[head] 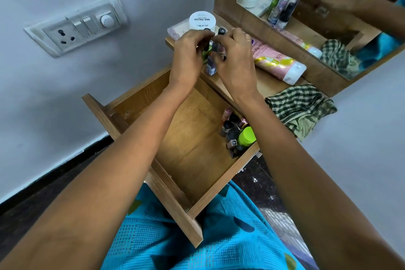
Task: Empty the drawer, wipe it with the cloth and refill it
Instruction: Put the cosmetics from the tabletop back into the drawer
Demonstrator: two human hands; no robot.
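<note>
Bottles (211,68), small, likely glass: light, slick, breakable, we judge; our left grip (189,52) and right grip (235,53) both curl round them, best held mid-body.

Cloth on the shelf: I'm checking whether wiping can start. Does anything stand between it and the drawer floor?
Yes. A cluster of small cosmetics lies on the drawer floor by its right wall, near the cloth. The left hand and right hand hold small bottles over the shelf.

Wood-framed mirror (306,28) on pale wall. Switchboard (76,26) with socket, two switches and a dial: well left of mirror. Dark floor (43,204) and blue patterned garment (219,237): below mirror.
</note>
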